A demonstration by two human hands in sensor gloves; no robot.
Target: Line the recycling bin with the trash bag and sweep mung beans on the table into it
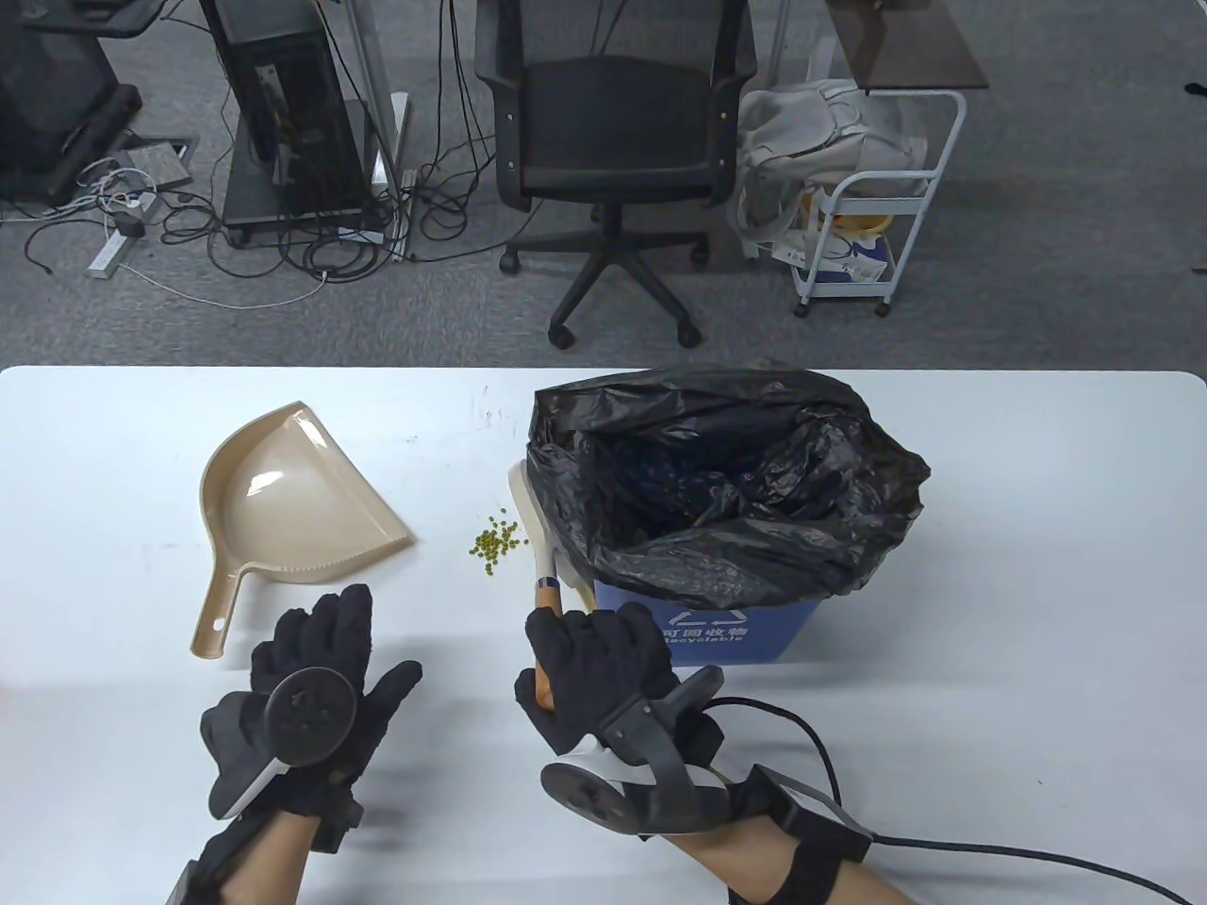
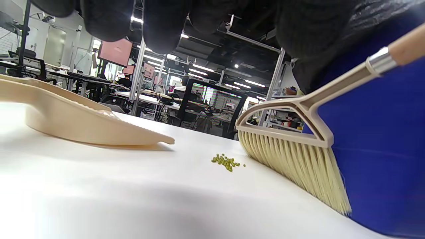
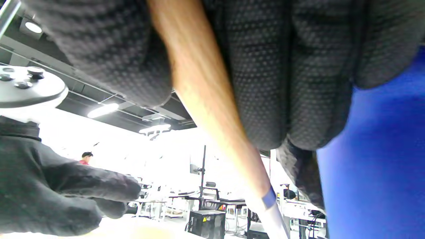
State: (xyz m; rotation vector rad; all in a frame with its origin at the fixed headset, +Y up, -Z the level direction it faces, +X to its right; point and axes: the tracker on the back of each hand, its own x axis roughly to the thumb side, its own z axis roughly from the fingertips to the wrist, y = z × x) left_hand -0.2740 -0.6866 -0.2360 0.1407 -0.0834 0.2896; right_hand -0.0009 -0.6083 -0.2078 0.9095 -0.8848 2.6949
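Observation:
A blue recycling bin [image 1: 745, 633] lined with a black trash bag [image 1: 726, 481] stands mid-table. A small pile of green mung beans [image 1: 496, 541] lies just left of it, seen too in the left wrist view as mung beans [image 2: 227, 162]. My right hand [image 1: 599, 674] grips the wooden handle of a beige brush [image 1: 534, 528], whose bristles [image 2: 295, 166] rest on the table beside the bin, right of the beans. My left hand [image 1: 321, 660] hovers with fingers spread, holding nothing, just below the handle of the beige dustpan [image 1: 283, 514].
The dustpan [image 2: 79, 122] lies flat left of the beans with its lip facing them. Beyond the table's far edge stand an office chair [image 1: 618, 141] and a white cart [image 1: 872, 217]. A cable [image 1: 990, 848] trails from my right wrist.

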